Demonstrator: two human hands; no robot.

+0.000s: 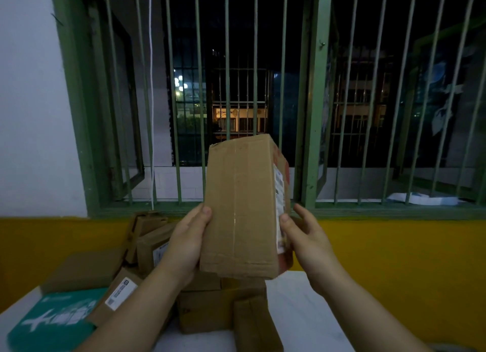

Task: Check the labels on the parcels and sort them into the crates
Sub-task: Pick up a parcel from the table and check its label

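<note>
While I hold it up in front of the barred window (pixel 236 75), these are the readings:

Parcel: brown cardboard box (pixel 240 207), upright, raised clear above the table, taped seam facing me.
Label: white shipping label (pixel 279 207) on the box's right side face, seen edge-on; print too blurred to read.
Left hand: my left hand (pixel 188 242) grips the box's lower left edge, thumb on the front face, fingers hidden behind.
Right hand: my right hand (pixel 306 236) pinches the lower right edge, thumb on the label side, fingers curled round the back.
Pile below: several more cardboard parcels (pixel 210 309) heaped on the white table (pixel 302 312), touching and overlapping; one at left carries a white barcode label (pixel 121 294).
Teal parcel: flat teal package (pixel 60 320) with white print, at the table's near left corner, beside the pile.
Containers: a large plain carton (pixel 84 270) sits behind the teal package; closed, contents cannot be told.
Backdrop: yellow lower wall (pixel 394 259), green window frame (pixel 313 102).
</note>
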